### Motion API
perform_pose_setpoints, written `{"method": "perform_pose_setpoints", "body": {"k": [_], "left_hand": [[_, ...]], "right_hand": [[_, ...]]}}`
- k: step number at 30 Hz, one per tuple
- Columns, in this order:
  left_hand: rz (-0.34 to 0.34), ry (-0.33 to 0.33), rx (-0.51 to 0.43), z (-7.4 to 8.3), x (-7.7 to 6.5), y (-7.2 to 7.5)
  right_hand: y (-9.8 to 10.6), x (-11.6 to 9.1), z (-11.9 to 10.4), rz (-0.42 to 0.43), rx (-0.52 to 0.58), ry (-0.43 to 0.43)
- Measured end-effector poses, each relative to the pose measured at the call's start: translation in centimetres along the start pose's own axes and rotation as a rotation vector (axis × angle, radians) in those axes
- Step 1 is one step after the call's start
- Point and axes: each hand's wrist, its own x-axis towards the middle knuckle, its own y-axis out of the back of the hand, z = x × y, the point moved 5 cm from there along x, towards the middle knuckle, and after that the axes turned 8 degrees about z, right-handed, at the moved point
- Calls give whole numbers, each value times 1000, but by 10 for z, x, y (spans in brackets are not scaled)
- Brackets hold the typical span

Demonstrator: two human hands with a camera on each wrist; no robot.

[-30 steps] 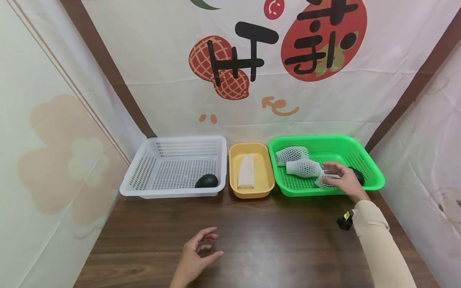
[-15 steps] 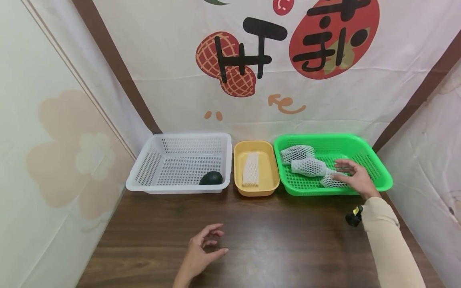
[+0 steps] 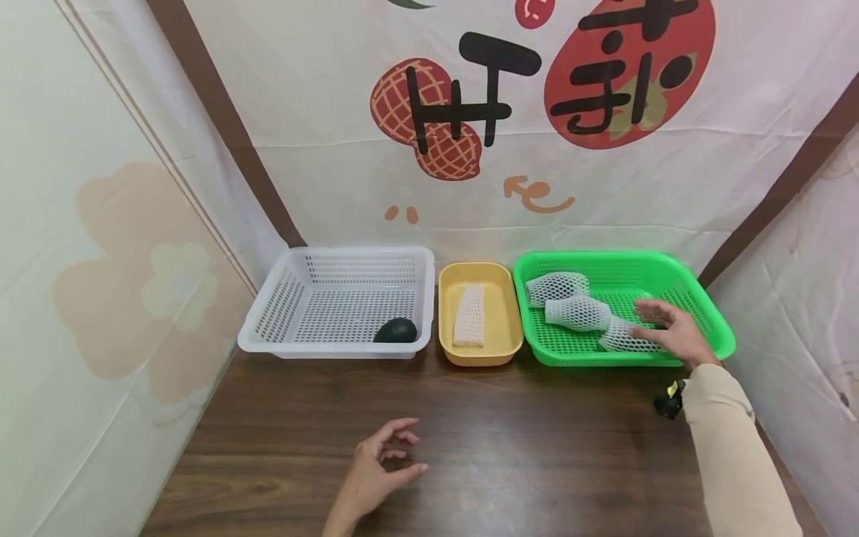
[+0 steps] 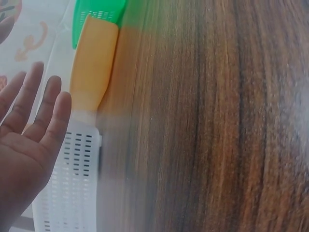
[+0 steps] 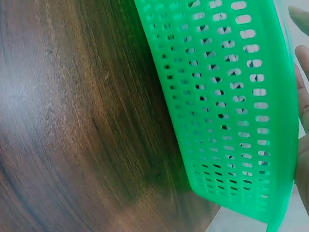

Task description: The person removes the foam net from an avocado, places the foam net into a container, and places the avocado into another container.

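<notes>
My right hand (image 3: pixel 679 335) hovers over the right side of the green basket (image 3: pixel 721 339), fingers loosely bent and apart, with nothing seen between them. Beneath its thumb lies a white foam net sleeve (image 3: pixel 622 339); whether they touch I cannot tell. Two more foam net sleeves, a front one (image 3: pixel 577 313) and a rear one (image 3: pixel 555 288), lie to its left, plumped out. Above the table's near part, my left hand (image 3: pixel 372 470) is held relaxed and holds nothing. A dark green, avocado-like fruit (image 3: pixel 396 330) rests in the white basket (image 3: pixel 335 349).
Between the two baskets stands a yellow tray (image 3: pixel 499 328) with a flat foam net sleeve (image 3: pixel 469 317) in it. The baskets and tray line the back of the wooden table (image 3: pixel 523 440), against a printed cloth (image 3: pixel 309 171). Cloth also hangs at both sides.
My right hand has shifted a little to the right over the green basket. A dark fruit seen beside it one second ago is now out of sight. The left hand has hardly moved.
</notes>
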Motion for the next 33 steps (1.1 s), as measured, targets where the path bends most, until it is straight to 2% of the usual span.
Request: {"method": "perform_pose_setpoints", "body": {"k": [7, 17, 23, 27, 33], "left_hand": [[-32, 43, 11, -3, -1, -1], [-46, -41, 34, -2, -4, 0], [-39, -69, 33, -20, -8, 1], [-43, -58, 41, -35, -10, 1], [-55, -69, 48, -37, -8, 4]], "right_hand": [[1, 2, 1, -38, -57, 18], [-1, 5, 3, -132, -104, 21], [-6, 9, 5, -200, -162, 9], [-7, 10, 4, -223, -209, 15], [-10, 15, 2, -280, -256, 19]]}}
